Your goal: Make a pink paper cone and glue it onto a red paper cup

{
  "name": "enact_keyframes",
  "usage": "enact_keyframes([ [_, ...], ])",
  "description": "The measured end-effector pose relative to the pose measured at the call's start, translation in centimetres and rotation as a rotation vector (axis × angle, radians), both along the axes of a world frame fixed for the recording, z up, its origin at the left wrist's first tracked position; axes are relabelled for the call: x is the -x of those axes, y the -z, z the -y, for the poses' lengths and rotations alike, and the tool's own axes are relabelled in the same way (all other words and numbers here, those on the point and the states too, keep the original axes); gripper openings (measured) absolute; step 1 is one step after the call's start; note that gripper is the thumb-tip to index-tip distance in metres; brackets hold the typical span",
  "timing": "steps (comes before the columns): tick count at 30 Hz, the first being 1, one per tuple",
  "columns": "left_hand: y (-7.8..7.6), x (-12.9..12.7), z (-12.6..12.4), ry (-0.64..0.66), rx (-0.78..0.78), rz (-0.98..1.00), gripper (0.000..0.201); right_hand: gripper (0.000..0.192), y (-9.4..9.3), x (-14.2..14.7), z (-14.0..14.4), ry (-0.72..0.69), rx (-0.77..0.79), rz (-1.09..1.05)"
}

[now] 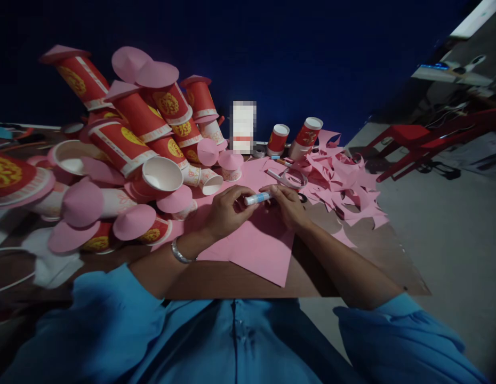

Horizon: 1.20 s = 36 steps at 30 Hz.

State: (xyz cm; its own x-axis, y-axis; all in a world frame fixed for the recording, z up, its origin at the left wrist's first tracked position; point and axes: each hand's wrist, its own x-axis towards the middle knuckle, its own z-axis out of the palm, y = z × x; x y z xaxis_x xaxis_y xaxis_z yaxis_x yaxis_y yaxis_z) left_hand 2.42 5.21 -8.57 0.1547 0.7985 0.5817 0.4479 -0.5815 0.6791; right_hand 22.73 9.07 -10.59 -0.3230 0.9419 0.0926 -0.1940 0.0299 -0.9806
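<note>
A white glue stick (257,198) with a blue label lies level between my two hands, above the pink paper sheets (256,248). My left hand (228,213) has its thumb and fingers closed about the left end. The fingers of my right hand (287,205) grip the other end and cover it. Directly behind my hands, a small patterned paper cup (231,174) wears a pink paper cone (231,159). Part of a dark ring-shaped handle (302,198) shows beside my right hand.
Red and gold paper cups (124,144) with pink cone tops are heaped at the left. Pink paper scraps (344,186) pile up at the right, near a tape roll (294,178). Two red cups (278,140) stand at the back. A red stool (400,141) stands beyond the table.
</note>
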Motion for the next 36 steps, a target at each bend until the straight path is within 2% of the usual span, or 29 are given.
enact_keyframes([
  [4,-0.1,0.2,-0.1,-0.027,-0.067,0.013,0.01,0.049,0.0,-0.1,0.1,-0.012,-0.034,0.022],
  [10,0.1,0.2,-0.2,-0.028,-0.045,0.099,0.008,0.042,-0.5,0.0,0.2,0.049,-0.087,-0.053],
  [20,0.0,0.5,-0.3,-0.021,0.014,0.165,0.007,0.041,-0.4,-0.5,-0.2,-0.014,0.019,-0.079],
  [27,-0.7,0.8,-0.4,-0.058,0.037,0.194,0.006,0.038,-1.2,-0.1,0.0,0.006,-0.083,-0.164],
  [32,-0.3,0.8,-0.4,-0.033,0.045,0.176,0.008,0.044,-0.9,-0.4,-0.1,-0.04,0.031,-0.038],
  [36,-0.1,0.8,-0.5,-0.048,0.052,0.163,0.009,0.042,-0.9,-0.5,-0.3,-0.023,-0.018,-0.026],
])
